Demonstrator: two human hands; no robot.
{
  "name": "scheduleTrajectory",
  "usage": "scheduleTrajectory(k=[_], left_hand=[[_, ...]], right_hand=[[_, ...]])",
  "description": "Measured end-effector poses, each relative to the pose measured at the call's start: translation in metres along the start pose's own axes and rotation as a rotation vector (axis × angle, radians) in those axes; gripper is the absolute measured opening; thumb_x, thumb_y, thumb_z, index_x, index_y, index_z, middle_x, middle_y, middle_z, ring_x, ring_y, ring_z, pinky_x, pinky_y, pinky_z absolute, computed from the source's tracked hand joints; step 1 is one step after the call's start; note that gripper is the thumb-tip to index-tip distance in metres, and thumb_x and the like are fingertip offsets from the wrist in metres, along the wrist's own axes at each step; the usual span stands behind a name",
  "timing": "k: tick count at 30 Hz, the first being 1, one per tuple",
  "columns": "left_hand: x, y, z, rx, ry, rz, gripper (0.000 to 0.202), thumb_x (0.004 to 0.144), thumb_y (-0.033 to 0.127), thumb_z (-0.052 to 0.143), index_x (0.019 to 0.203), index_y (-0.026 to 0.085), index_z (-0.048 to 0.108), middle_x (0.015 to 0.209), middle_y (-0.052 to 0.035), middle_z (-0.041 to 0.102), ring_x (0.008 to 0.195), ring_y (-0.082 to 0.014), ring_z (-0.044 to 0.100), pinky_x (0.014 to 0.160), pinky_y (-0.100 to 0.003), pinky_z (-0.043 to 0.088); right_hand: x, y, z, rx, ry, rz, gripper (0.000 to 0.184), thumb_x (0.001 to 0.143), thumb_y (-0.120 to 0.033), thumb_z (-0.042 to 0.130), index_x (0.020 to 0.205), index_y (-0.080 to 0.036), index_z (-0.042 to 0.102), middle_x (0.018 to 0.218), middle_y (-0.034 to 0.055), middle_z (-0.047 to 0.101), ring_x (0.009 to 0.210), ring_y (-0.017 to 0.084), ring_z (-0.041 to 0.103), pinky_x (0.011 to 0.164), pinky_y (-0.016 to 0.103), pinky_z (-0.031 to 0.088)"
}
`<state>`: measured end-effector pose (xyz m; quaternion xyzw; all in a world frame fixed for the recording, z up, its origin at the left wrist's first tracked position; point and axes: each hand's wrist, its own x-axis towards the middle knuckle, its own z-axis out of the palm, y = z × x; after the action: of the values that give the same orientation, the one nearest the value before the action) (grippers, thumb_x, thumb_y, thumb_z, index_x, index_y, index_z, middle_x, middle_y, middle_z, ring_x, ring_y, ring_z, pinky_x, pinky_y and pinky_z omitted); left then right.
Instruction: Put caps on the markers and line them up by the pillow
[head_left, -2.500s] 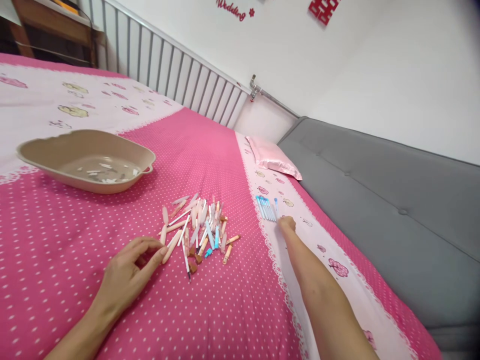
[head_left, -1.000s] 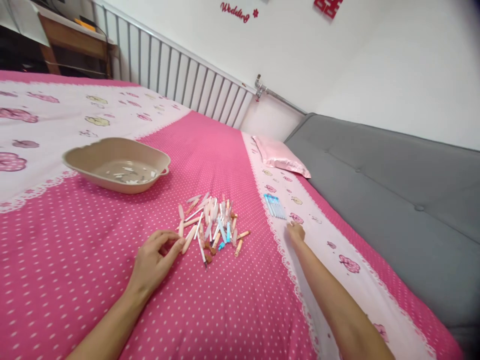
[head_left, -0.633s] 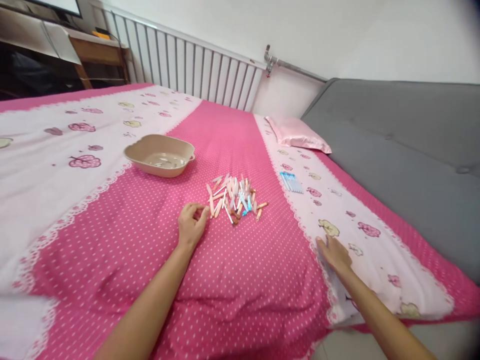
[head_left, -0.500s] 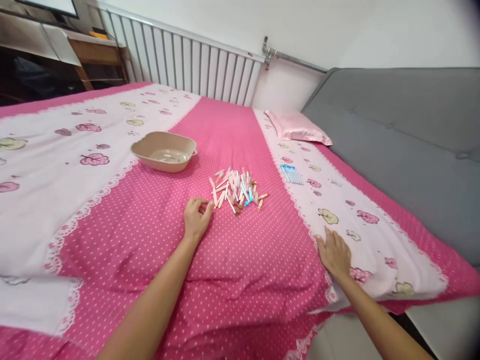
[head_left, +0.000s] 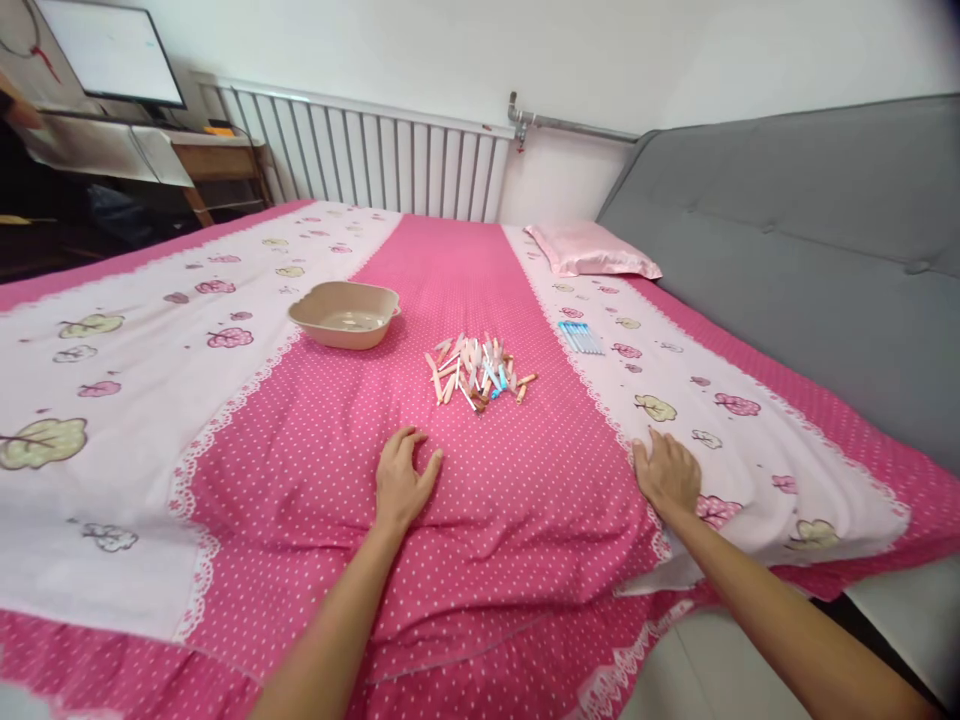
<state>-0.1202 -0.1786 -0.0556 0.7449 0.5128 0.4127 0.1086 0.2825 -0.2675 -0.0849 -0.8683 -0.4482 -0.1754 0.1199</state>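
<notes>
My left hand [head_left: 405, 478] rests on the pink dotted bedspread [head_left: 517, 500], fingers apart and holding nothing. A jumbled pile of pens [head_left: 474, 370], mostly pale pink with some blue, white and brown ones, lies just beyond it. My right hand [head_left: 666, 472] lies open, palm down, on the white printed strip of the cover, with nothing in it. Farther up that strip, a neat row of blue-and-clear pens [head_left: 581, 338] lies side by side. To the left of the pile stands a beige plastic basin [head_left: 315, 318]; something small and unclear shows on its bottom.
A pink satin pillow [head_left: 592, 250] lies near the grey padded headboard [head_left: 795, 200]. Behind the bed are a white radiator [head_left: 360, 150] and a metal pipe [head_left: 577, 126]. At far left, part of a person's arm [head_left: 22, 112] shows beside a desk with a monitor [head_left: 112, 55].
My left hand has drawn back toward me from the pile's edge, and its fingers have spread. The right hand stays at the same spot. The camera view has tilted up.
</notes>
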Motion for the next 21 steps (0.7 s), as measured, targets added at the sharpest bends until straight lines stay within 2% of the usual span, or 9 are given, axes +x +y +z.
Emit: scheduleTrajectory(k=[4, 8, 13, 21], left_hand=[[-0.013, 0.002, 0.002, 0.207, -0.089, 0.075, 0.054, 0.084, 0.047, 0.048, 0.122, 0.009, 0.051, 0.130, -0.0163, 0.051, 0.123, -0.0286, 0.043, 0.106, -0.044, 0.034], [-0.017, 0.002, 0.006, 0.349, -0.170, 0.167, 0.064, 0.087, 0.050, 0.041, 0.134, 0.007, 0.041, 0.140, -0.0163, 0.043, 0.132, -0.0281, 0.035, 0.110, -0.044, 0.028], [-0.016, 0.002, 0.007, 0.434, -0.194, 0.204, 0.065, 0.088, 0.050, 0.035, 0.137, 0.007, 0.039, 0.142, -0.0165, 0.040, 0.133, -0.0280, 0.033, 0.110, -0.044, 0.027], [-0.015, 0.005, 0.006, 0.438, -0.170, 0.216, 0.063, 0.088, 0.049, 0.038, 0.134, 0.007, 0.042, 0.140, -0.0171, 0.043, 0.131, -0.0289, 0.036, 0.109, -0.046, 0.029]], right_hand=[[0.000, 0.000, 0.000, 0.018, 0.019, 0.009, 0.055, 0.092, -0.043, 0.028, 0.129, -0.008, 0.049, 0.126, 0.0183, 0.054, 0.115, 0.029, 0.047, 0.098, 0.040, 0.031], [0.000, -0.001, -0.001, 0.030, 0.010, 0.021, 0.055, 0.091, -0.043, 0.030, 0.128, -0.007, 0.050, 0.126, 0.0187, 0.054, 0.116, 0.029, 0.046, 0.098, 0.040, 0.031], [-0.001, -0.004, -0.006, 0.039, -0.004, 0.042, 0.054, 0.092, -0.042, 0.029, 0.128, -0.007, 0.050, 0.127, 0.0185, 0.053, 0.117, 0.029, 0.045, 0.100, 0.040, 0.030], [0.000, -0.004, -0.004, 0.064, 0.001, 0.046, 0.053, 0.091, -0.041, 0.031, 0.127, -0.007, 0.051, 0.127, 0.0182, 0.054, 0.117, 0.028, 0.045, 0.100, 0.040, 0.030]])
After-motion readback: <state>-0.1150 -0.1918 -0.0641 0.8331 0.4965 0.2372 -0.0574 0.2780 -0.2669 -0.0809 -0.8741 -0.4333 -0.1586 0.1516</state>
